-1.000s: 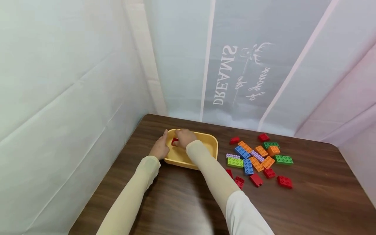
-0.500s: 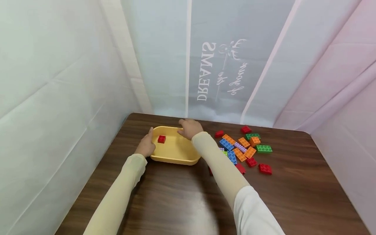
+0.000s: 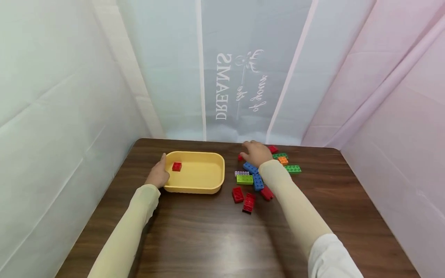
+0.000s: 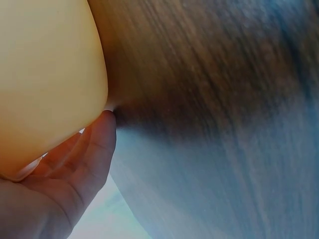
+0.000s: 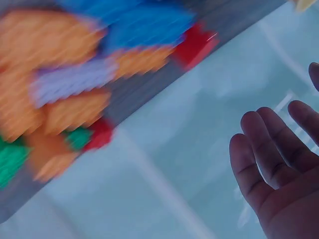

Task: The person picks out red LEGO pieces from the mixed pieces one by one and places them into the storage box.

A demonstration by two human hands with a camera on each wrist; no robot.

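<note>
On the wooden table the yellow tray (image 3: 194,187) holds one red brick (image 3: 177,166) at its left end. My left hand (image 3: 157,174) grips the tray's left edge, thumb at the rim; the left wrist view shows fingers (image 4: 102,144) along the tray's outside. Above the far side of the loose toy bricks is my right hand (image 3: 258,153), spread and holding nothing, near a red brick (image 3: 240,157) it partly hides. In the blurred right wrist view, its fingers (image 5: 271,169) stand apart from a blue brick (image 5: 149,27) and a lilac brick (image 5: 75,79).
Right of the tray lie a lime brick (image 3: 245,180) and two red bricks, one red brick (image 3: 238,195) nearer the tray. A green brick (image 3: 293,169) lies farther right. Curtains (image 3: 167,77) hang behind and beside the table (image 3: 208,231).
My right hand has come out of the tray, leaving the red brick in it, and moved right over the bricks. My left hand stays at the tray's edge. The head view has shifted right.
</note>
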